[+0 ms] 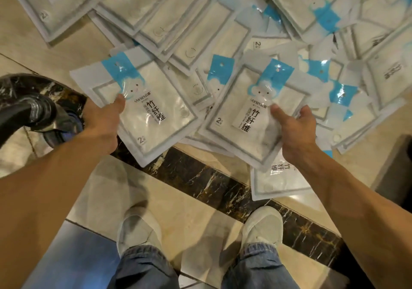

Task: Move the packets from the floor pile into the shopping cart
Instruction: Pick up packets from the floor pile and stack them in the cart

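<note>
Gripping flat, glossy plastic packets [153,112]: both hands [101,121], above the heap.

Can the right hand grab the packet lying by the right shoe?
Probably not right now. The right hand already grips a packet, so it is full. The packet by the shoe lies uncovered just beneath it.

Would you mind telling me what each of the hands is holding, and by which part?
The left hand grips a packet by its left edge; the right hand grips another packet by its right edge.
</note>
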